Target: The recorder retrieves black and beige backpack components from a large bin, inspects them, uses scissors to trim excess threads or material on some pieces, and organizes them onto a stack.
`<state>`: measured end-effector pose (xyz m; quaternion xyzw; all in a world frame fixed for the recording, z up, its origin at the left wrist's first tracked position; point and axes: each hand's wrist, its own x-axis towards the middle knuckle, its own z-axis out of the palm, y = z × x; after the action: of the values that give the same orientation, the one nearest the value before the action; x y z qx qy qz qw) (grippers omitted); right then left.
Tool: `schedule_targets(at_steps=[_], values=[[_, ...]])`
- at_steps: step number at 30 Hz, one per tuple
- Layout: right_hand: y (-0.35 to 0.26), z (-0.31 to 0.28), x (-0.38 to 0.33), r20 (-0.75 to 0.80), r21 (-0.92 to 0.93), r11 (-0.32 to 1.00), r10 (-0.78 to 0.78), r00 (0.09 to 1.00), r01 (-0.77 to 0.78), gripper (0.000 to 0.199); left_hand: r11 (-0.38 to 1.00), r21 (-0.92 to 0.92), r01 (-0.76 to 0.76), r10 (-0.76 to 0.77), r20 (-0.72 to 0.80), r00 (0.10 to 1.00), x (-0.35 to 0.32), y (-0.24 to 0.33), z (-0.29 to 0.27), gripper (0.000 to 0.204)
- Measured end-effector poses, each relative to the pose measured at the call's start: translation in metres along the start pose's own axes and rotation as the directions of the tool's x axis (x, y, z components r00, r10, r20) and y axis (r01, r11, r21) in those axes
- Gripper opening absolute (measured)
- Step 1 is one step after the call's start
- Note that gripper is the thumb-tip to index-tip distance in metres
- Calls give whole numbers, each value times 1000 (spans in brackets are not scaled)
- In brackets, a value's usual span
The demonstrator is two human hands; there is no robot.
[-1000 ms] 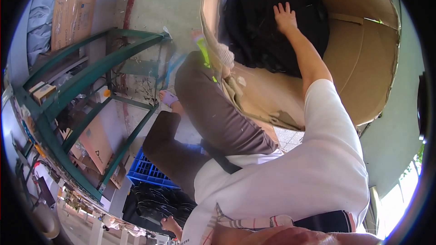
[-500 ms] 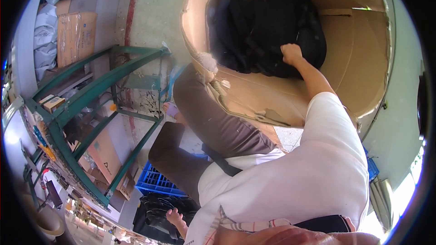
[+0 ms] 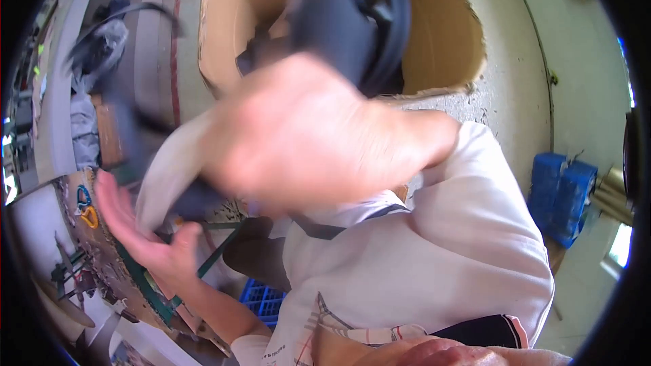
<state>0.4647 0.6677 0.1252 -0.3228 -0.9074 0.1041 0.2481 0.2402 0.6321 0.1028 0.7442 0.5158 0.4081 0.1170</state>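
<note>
My right hand (image 3: 298,135), large and blurred by motion, is raised across the middle of the view. It is curled, and a black fabric item with straps (image 3: 332,17) is up against it, above the cardboard box. A pale, curved strip (image 3: 169,169) runs from the right hand down to my left hand (image 3: 146,237). The left hand is open, fingers stretched and thumb apart, with its palm by that strip. Dark smeared fabric and a loop of strap show left of the right hand. The right fingertips cannot be made out.
The big open cardboard box (image 3: 441,27) has ragged edges. At the left stand a worn bench edge (image 3: 102,230) with blue and orange loops, and grey wrapped bundles (image 3: 85,129). Blue containers (image 3: 563,193) are at the right, a blue crate (image 3: 261,301) low down.
My right hand has come up out of the box toward me, with black fabric. The left hand has risen from the lower black pile and opened. My view has shifted, moving the box left.
</note>
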Motion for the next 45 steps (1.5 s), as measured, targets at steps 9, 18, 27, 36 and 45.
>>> schedule_targets(at_steps=[9,18,27,36,45], values=[[-149,-45,17,-339,191,842,-425,839,504,12,997,-56,53,-63,-202,977,-118,-10,-87,87],[-144,25,47,-98,624,640,-504,858,448,60,875,-23,483,-431,-489,759,-319,-15,-222,78],[-128,152,62,500,866,211,-370,783,-454,31,782,-504,368,-623,-603,498,-308,20,-192,43],[-217,129,110,306,908,409,-507,806,-87,29,28,-418,908,-390,-841,-375,-435,105,-188,44],[-291,86,126,139,765,213,-976,167,608,30,321,437,840,-252,-816,520,-300,156,-170,88]])
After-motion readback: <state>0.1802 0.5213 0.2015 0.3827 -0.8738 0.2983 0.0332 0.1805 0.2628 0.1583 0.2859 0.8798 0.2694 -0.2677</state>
